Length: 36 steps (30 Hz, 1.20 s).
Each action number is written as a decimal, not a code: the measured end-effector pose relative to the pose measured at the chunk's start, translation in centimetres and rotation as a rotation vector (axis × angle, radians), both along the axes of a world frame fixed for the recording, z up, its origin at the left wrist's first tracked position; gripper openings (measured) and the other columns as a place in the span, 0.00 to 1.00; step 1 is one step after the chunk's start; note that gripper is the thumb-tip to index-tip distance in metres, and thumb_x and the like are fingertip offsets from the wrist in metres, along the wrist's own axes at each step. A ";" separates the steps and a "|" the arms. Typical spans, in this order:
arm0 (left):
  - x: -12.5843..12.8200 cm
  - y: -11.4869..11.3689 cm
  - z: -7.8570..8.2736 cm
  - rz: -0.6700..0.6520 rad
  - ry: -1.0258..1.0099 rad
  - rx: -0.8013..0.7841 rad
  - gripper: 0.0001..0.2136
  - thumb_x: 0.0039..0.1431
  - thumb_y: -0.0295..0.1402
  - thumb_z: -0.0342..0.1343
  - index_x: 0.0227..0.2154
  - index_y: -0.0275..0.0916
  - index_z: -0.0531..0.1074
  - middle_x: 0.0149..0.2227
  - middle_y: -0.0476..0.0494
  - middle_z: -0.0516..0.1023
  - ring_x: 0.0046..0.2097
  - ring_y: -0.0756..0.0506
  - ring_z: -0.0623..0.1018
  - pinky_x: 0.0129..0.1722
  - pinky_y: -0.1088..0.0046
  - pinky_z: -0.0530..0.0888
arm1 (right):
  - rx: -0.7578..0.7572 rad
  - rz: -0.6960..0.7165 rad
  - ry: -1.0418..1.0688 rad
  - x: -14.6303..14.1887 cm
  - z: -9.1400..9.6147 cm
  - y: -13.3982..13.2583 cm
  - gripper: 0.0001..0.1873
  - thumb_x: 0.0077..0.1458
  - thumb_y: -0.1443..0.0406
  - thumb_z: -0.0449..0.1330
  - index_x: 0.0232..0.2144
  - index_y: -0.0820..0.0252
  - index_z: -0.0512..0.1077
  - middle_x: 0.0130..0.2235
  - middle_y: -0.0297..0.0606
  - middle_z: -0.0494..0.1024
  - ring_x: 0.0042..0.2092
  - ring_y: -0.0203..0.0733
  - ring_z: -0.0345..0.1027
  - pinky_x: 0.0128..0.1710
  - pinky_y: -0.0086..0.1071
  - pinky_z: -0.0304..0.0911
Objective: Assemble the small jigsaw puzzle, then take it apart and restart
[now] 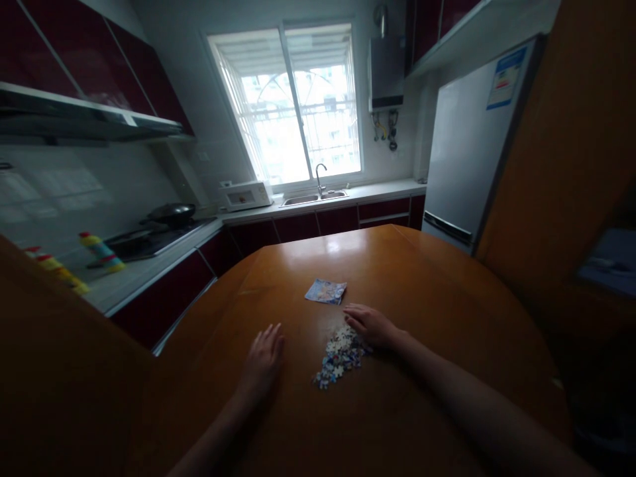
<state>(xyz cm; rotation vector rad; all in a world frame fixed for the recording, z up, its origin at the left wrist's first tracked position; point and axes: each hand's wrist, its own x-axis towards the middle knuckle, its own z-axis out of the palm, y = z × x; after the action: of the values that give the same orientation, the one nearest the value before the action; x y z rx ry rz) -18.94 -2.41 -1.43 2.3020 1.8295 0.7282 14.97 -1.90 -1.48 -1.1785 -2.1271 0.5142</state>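
Note:
A heap of jigsaw puzzle pieces (pixel 338 356), white and blue, lies on the brown wooden table (pixel 422 278). My right hand (pixel 371 324) rests at the upper right edge of the heap, palm down, fingers stretched out and covering a few pieces. To the left of the heap my left hand (pixel 263 358) lies flat on the table, apart from the pieces, with nothing in it. Beyond the heap is a crumpled picture sheet or packet (pixel 325 291) in pale blue and tan; which of the two I cannot tell.
Past the table runs a counter with a sink (pixel 298 200) and a white microwave (pixel 247 195) below a bright window. A grey refrigerator (pixel 470 142) stands at the right. On the left are a stove with a wok (pixel 172 213) and a yellow bottle (pixel 102 252).

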 end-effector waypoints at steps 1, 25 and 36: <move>-0.3 -0.8 -0.7 0.048 0.024 -0.017 0.30 0.71 0.48 0.39 0.62 0.30 0.67 0.66 0.29 0.66 0.70 0.31 0.61 0.67 0.42 0.58 | -0.004 0.033 0.025 -0.8 -0.1 -0.3 0.25 0.68 0.55 0.51 0.60 0.60 0.72 0.60 0.48 0.74 0.61 0.52 0.68 0.62 0.44 0.61; 11.8 -0.2 0.6 -0.247 -0.104 -0.051 0.23 0.72 0.44 0.42 0.58 0.36 0.73 0.62 0.33 0.72 0.66 0.35 0.67 0.67 0.49 0.61 | 0.062 -0.316 -0.243 5.0 0.2 6.9 0.24 0.69 0.59 0.47 0.60 0.64 0.69 0.65 0.51 0.67 0.67 0.50 0.56 0.67 0.47 0.47; 13.4 -1.6 0.9 -0.532 0.049 -0.149 0.27 0.72 0.52 0.41 0.66 0.45 0.63 0.69 0.41 0.62 0.71 0.37 0.58 0.70 0.48 0.54 | 0.037 -0.545 -0.293 20.2 -0.8 -3.2 0.25 0.65 0.60 0.49 0.55 0.66 0.75 0.63 0.52 0.70 0.64 0.52 0.62 0.65 0.44 0.55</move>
<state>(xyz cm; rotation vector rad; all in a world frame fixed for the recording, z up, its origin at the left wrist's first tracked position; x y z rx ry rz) -5.53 -3.99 -0.56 2.5445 1.1431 0.4386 35.18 -5.10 -2.29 -1.8150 -1.9082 0.0561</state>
